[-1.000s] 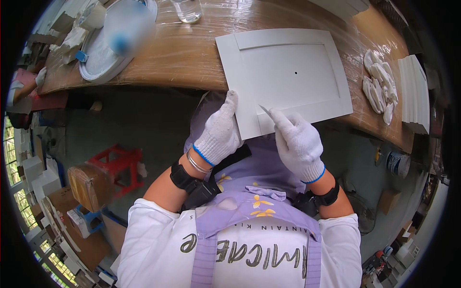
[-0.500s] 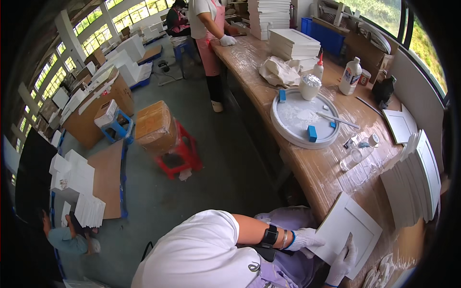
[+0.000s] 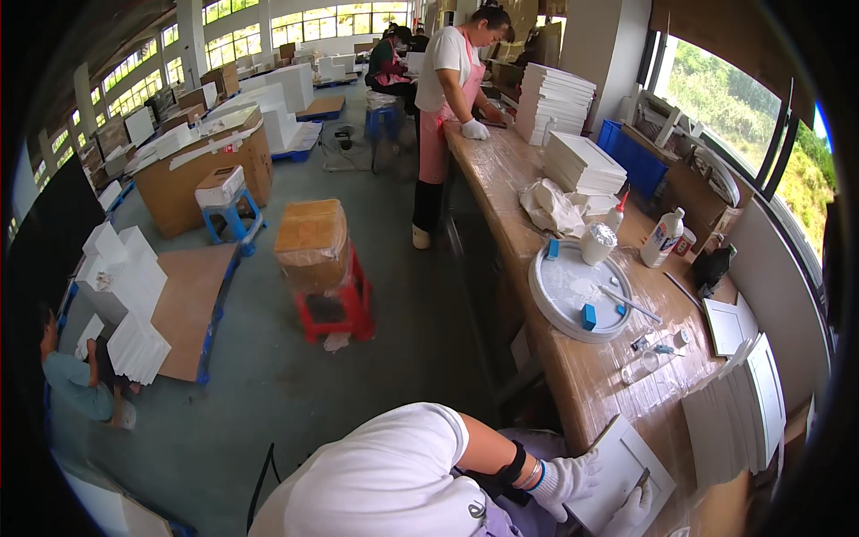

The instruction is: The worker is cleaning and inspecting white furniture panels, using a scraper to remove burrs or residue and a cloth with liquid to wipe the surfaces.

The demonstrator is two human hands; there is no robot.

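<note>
Well, white rectangular panel with a recessed middle (image 3: 622, 452): I have it low in my view, at the near edge of the brown table wrapped in clear film (image 3: 528, 242).
Left hand in a white knit glove with a blue cuff (image 3: 569, 481): laid on the panel's left side, fingers stretched out, thumb apart from them.
Right hand in a white glove (image 3: 629, 512): on the panel's lower right part, a small, slim, dark thing at its fingertips; from here I cannot tell whether the fingers are closed on it.
Leaning stack of thin white panels (image 3: 729, 416): on the table, just right of the work.
Round white tray (image 3: 544, 291): farther up the table, carrying bright blue blocks (image 3: 588, 316) and a foil-topped white cup (image 3: 598, 243).
Co-worker in a pink apron (image 3: 438, 134): I see this person standing at the table's far end.
</note>
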